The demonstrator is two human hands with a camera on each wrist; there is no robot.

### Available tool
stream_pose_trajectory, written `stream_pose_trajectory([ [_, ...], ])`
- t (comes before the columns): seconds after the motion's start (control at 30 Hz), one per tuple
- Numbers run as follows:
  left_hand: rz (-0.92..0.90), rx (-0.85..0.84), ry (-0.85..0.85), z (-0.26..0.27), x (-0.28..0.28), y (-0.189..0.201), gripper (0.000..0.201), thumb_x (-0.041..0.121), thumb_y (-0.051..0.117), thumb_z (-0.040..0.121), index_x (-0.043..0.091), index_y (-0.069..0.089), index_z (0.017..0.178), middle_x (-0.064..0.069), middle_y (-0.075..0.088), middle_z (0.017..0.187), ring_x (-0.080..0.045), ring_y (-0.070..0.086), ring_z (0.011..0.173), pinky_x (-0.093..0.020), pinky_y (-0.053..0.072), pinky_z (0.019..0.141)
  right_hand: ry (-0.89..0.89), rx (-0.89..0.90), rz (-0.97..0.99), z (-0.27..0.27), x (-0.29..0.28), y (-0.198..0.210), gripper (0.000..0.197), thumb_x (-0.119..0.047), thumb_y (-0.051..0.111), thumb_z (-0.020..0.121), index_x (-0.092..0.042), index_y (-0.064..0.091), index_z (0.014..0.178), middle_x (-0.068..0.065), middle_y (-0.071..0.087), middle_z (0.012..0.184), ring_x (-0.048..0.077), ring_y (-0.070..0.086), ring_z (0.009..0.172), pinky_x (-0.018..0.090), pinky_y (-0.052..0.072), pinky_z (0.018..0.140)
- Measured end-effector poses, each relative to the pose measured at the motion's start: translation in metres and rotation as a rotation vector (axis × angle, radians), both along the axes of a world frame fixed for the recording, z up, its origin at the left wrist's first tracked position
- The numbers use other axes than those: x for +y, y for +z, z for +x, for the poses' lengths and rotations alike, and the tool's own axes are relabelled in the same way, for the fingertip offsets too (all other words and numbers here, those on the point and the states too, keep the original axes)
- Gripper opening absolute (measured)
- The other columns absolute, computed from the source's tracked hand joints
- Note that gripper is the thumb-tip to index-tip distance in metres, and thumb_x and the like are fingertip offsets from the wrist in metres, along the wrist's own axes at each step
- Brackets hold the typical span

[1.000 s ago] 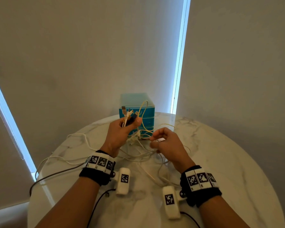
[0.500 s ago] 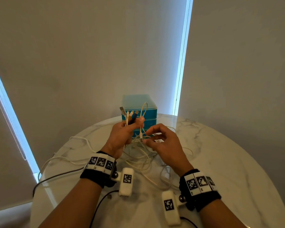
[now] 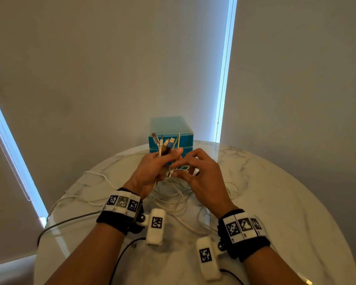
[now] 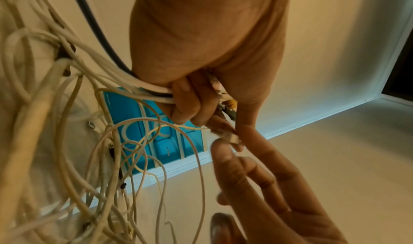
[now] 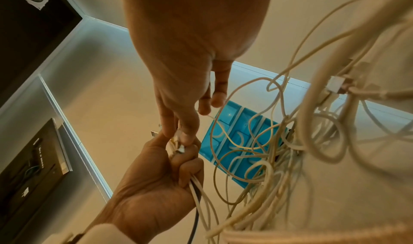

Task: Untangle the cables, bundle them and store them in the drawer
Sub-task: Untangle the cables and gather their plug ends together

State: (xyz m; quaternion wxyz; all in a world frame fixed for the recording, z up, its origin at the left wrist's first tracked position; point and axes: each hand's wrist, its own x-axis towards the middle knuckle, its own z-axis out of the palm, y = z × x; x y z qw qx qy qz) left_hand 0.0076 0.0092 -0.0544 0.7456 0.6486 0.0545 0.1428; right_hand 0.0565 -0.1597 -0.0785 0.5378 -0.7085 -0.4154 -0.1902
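My left hand [image 3: 166,159] is raised above the round marble table [image 3: 275,202] and grips a bunch of cable ends, whose plugs [image 3: 163,143] stick up past the fingers. The right hand [image 3: 176,170] is right beside it, thumb and forefinger pinching a small white connector [image 5: 180,149] on a thin cable. From both hands the tangled white cables [image 3: 173,199] hang to the tabletop. The blue drawer unit [image 3: 171,128] stands behind the hands with its drawers closed. In the left wrist view the left hand [image 4: 190,106] curls round white and dark cords.
A dark cable [image 3: 70,222] and white loops [image 3: 95,177] trail over the table's left edge. The drawer unit sits near the far rim, close to the wall. Bare marble lies to the right and in front of the wrists.
The right hand has moved left and up until its fingertips meet the left hand. The thin loop above the left hand has shrunk to one strand. The left hand keeps its grip.
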Motion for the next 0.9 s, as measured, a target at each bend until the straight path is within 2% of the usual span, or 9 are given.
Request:
stream_pose_trajectory([
  [0.1,0.022,0.001,0.027,0.001,0.002,-0.001,0.03,0.054,0.081,0.089,0.025,0.073,0.086,0.003,0.044,0.063,-0.01,0.022,0.051,-0.028,0.015,0.05,0.002,0.018,0.115,-0.009,-0.001,0.011,0.013,-0.02,0.084,0.093,-0.026,0.08,0.104,-0.007,0.06,0.113,0.012,0.064,0.105,0.016,0.052,0.075],
  [0.2,0.043,-0.053,0.096,0.0,0.003,0.001,0.059,0.07,0.071,0.088,0.015,0.077,0.109,0.001,0.053,0.081,-0.01,0.024,0.054,-0.025,0.02,0.048,-0.069,0.14,0.318,-0.013,-0.005,0.02,0.013,-0.025,0.074,0.103,-0.025,0.066,0.113,-0.01,0.067,0.118,0.006,0.066,0.11,0.014,0.053,0.082],
  [0.33,0.019,-0.104,0.012,0.003,-0.001,0.011,0.09,0.088,0.037,0.086,0.014,0.072,0.122,0.008,0.051,0.076,-0.007,0.023,0.051,-0.027,0.014,0.05,0.021,0.582,0.572,-0.007,-0.013,0.024,0.022,-0.029,0.073,0.103,-0.014,0.066,0.117,0.011,0.079,0.108,0.019,0.08,0.093,0.033,0.065,0.082],
  [0.43,-0.023,-0.071,-0.127,0.008,-0.003,0.008,0.089,0.08,0.019,0.098,0.011,0.066,0.126,0.007,0.051,0.077,-0.006,0.026,0.049,-0.03,0.011,0.053,0.117,0.812,0.639,-0.01,-0.005,0.017,0.028,-0.024,0.078,0.1,-0.005,0.068,0.117,0.022,0.076,0.115,0.023,0.082,0.087,0.027,0.065,0.074],
  [0.67,0.336,0.078,-0.063,0.004,-0.024,-0.004,0.053,0.063,0.03,0.111,0.026,0.067,0.113,0.0,0.062,0.086,-0.011,0.052,0.068,-0.026,0.036,0.061,0.109,0.789,0.581,-0.015,0.009,0.001,0.036,-0.028,0.088,0.089,-0.009,0.07,0.114,0.011,0.081,0.105,0.025,0.08,0.1,0.026,0.063,0.076],
  [0.7,0.388,0.104,-0.084,0.005,-0.026,-0.007,0.057,0.065,0.026,0.11,0.025,0.063,0.128,-0.008,0.068,0.104,-0.019,0.066,0.087,-0.027,0.045,0.068,0.081,0.79,0.561,-0.016,0.008,0.001,0.037,-0.03,0.09,0.087,-0.012,0.07,0.113,0.008,0.082,0.101,0.024,0.08,0.097,0.026,0.063,0.075],
  [0.77,0.41,0.132,-0.13,0.005,-0.028,-0.009,0.069,0.072,0.019,0.107,0.03,0.051,0.153,-0.018,0.062,0.143,-0.036,0.062,0.13,-0.037,0.053,0.102,0.066,0.805,0.552,-0.014,0.009,-0.001,0.04,-0.034,0.09,0.085,-0.016,0.07,0.115,0.005,0.082,0.097,0.021,0.081,0.092,0.027,0.064,0.074],
  [0.83,0.374,0.107,-0.174,0.008,-0.026,-0.011,0.078,0.086,0.02,0.097,0.039,0.054,0.15,-0.009,0.068,0.143,-0.029,0.067,0.13,-0.044,0.049,0.114,0.08,0.831,0.541,-0.014,0.01,-0.001,0.045,-0.037,0.09,0.085,-0.017,0.07,0.12,0.007,0.082,0.099,0.02,0.081,0.089,0.031,0.067,0.076],
  [0.9,0.36,0.093,-0.172,0.011,-0.023,-0.011,0.091,0.094,0.015,0.089,0.035,0.058,0.144,-0.007,0.075,0.128,-0.019,0.076,0.11,-0.029,0.056,0.096,0.083,0.808,0.507,-0.013,0.01,-0.002,0.046,-0.042,0.088,0.087,-0.019,0.072,0.124,0.013,0.08,0.102,0.019,0.08,0.085,0.036,0.068,0.08],
])
